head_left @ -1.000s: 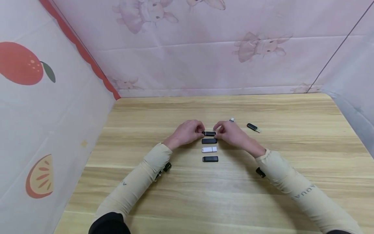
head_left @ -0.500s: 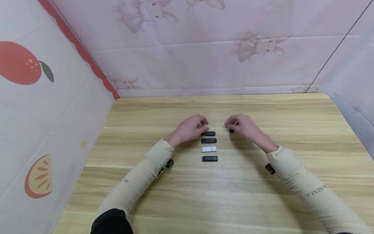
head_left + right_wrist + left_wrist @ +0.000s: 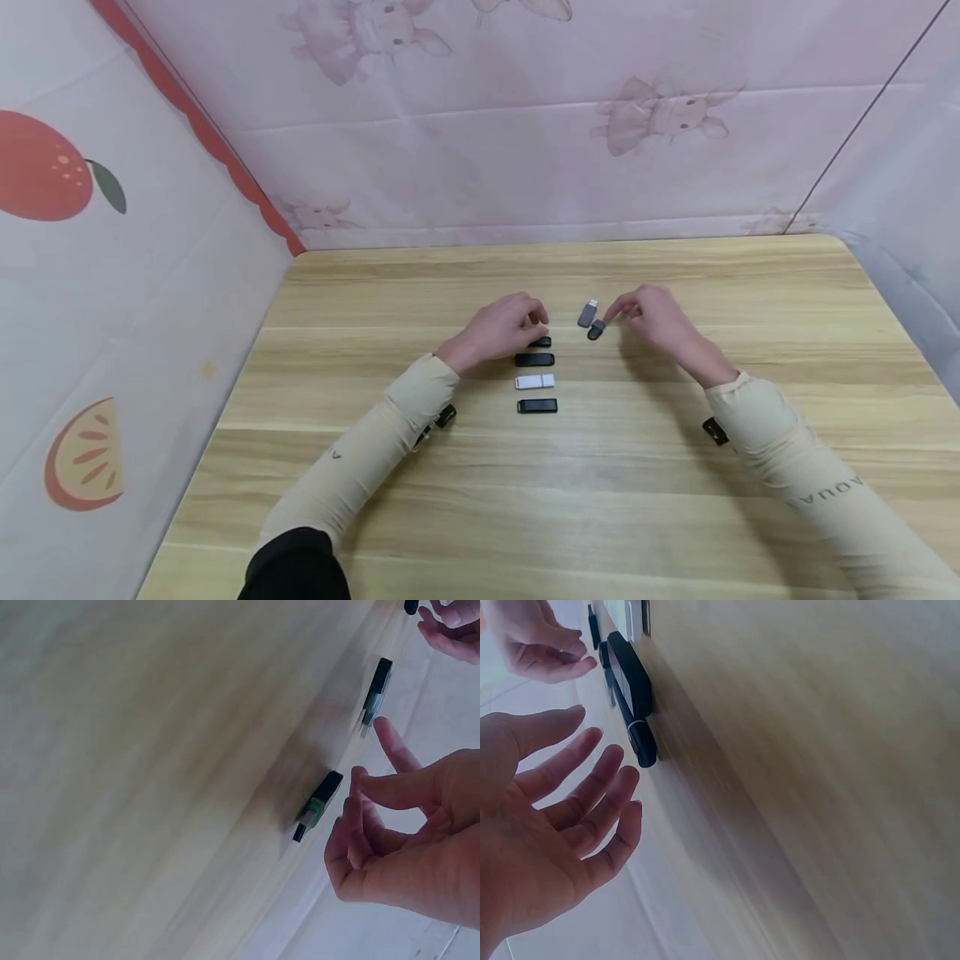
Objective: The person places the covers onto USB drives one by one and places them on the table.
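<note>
My left hand (image 3: pixel 498 332) hangs with loosely bent fingers over the left end of the farthest black USB stick (image 3: pixel 542 342) in a column, hiding part of it. The left wrist view shows this hand's spread fingers beside the sticks, holding nothing. My right hand (image 3: pixel 660 321) reaches out its index finger, whose tip is right at a small dark USB stick (image 3: pixel 597 329). Beside that lies a grey USB stick (image 3: pixel 588 313) with its metal plug pointing away. In the right wrist view, another black USB stick (image 3: pixel 322 799) lies below the right hand, whose other fingers are bent with nothing between them.
Nearer me, the column continues with a black USB stick (image 3: pixel 535 360), a white one (image 3: pixel 535 382) and another black one (image 3: pixel 537 406). The wooden table (image 3: pixel 600 517) meets a pink printed cloth (image 3: pixel 487 167) at the back and a white one (image 3: pixel 150 317) at left.
My right hand has left the column's far stick and moved right, uncovering the grey and small dark sticks. It now covers the stick farther right. My left hand has shifted slightly right.
</note>
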`<move>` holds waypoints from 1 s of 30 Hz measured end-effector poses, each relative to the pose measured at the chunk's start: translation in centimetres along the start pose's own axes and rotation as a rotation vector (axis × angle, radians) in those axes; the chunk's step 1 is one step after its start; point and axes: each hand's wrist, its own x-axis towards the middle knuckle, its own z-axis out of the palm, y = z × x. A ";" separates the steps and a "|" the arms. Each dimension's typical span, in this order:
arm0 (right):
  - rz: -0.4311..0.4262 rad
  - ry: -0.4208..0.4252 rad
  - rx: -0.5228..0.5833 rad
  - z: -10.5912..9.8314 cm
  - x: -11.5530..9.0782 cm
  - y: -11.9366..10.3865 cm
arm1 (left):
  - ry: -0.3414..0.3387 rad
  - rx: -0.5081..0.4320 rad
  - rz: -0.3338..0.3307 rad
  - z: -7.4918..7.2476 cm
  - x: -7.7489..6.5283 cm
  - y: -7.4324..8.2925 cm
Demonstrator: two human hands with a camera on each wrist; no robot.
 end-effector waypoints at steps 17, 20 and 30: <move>0.114 -0.033 -0.087 -1.5 -1.1 2.2 | 0.009 0.045 0.010 -0.2 -0.3 0.6; 0.113 -0.050 -0.054 -1.6 -1.1 2.4 | 0.004 0.046 0.010 -0.2 -0.3 0.8; 0.072 -0.062 -0.027 -1.7 -1.1 3.0 | -0.020 0.057 -0.001 -0.7 0.0 0.8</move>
